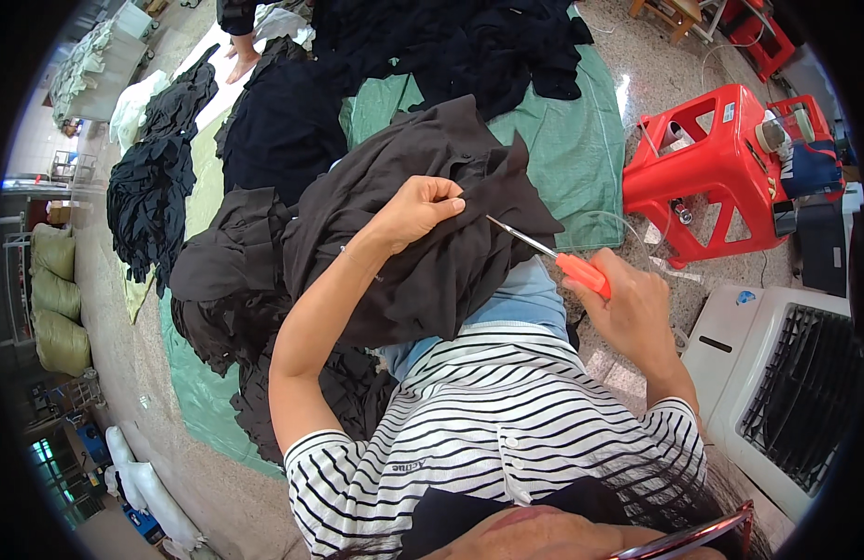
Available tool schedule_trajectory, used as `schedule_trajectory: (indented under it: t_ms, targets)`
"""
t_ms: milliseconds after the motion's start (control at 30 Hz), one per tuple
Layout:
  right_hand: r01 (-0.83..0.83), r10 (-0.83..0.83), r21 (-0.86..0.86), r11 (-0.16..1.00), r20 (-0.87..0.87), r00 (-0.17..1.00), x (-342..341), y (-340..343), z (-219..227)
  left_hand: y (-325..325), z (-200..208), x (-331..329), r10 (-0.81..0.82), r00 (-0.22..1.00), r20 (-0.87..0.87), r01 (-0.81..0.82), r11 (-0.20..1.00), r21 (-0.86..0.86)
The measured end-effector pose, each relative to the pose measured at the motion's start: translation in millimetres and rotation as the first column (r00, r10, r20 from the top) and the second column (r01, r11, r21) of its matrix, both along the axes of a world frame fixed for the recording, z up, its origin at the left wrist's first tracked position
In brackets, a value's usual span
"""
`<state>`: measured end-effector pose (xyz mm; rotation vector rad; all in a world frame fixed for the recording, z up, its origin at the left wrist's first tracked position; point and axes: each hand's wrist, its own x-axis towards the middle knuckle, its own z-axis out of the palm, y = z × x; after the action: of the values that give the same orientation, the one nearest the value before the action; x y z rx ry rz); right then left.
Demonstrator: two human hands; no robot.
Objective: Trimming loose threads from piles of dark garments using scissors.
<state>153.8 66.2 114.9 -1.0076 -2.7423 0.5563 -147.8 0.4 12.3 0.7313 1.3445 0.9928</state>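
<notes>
A dark brown-grey garment point(395, 271) lies bunched over my lap. My left hand point(419, 213) is on top of it, thumb and forefinger pinched on a bit of its cloth. To the right, my right hand point(630, 297) is wrapped round the orange handle of a slim pointed metal tool point(581, 271). Whether it is a pair of narrow scissors or a single-shaft tool does not show clearly. Its tip is just right of my left fingertips, over the garment and apart from the fingers.
Dark garments point(283, 121) are heaped ahead and left on a green sheet point(581, 140). Red plastic stools point(703, 168) stand at right, bearing small items. Near my right elbow is a white air cooler point(731, 345). Another person's bare foot point(243, 63) shows at the far left.
</notes>
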Motion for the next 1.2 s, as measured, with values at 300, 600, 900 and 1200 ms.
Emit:
schedule_trajectory:
  t_ms: [300,600,900,1200]
  targets:
    - [0.2,-0.209,-0.062,0.978,-0.224,0.952,-2.4,19.4,-6.9,16.8,2.1,-9.5,0.269,0.814,-0.514,-0.067,0.924,0.377]
    - [0.349,-0.367,-0.114,0.93,-0.271,0.89,-3.8,43.2,-31.9,75.8,-36.1,-106.9,0.501,0.834,-0.233,-0.5,0.863,0.068]
    - [0.358,-0.406,-0.214,0.909,-0.259,0.876,-13.9,57.0,-52.5,77.3,14.7,-56.1,0.161,0.337,-0.928,-0.001,0.985,0.17]
    - [0.483,-0.515,-0.197,0.853,-0.166,0.841,-25.0,92.0,-62.5,-94.8,156.3,-303.1,0.638,0.284,-0.716,-0.47,0.743,0.476]
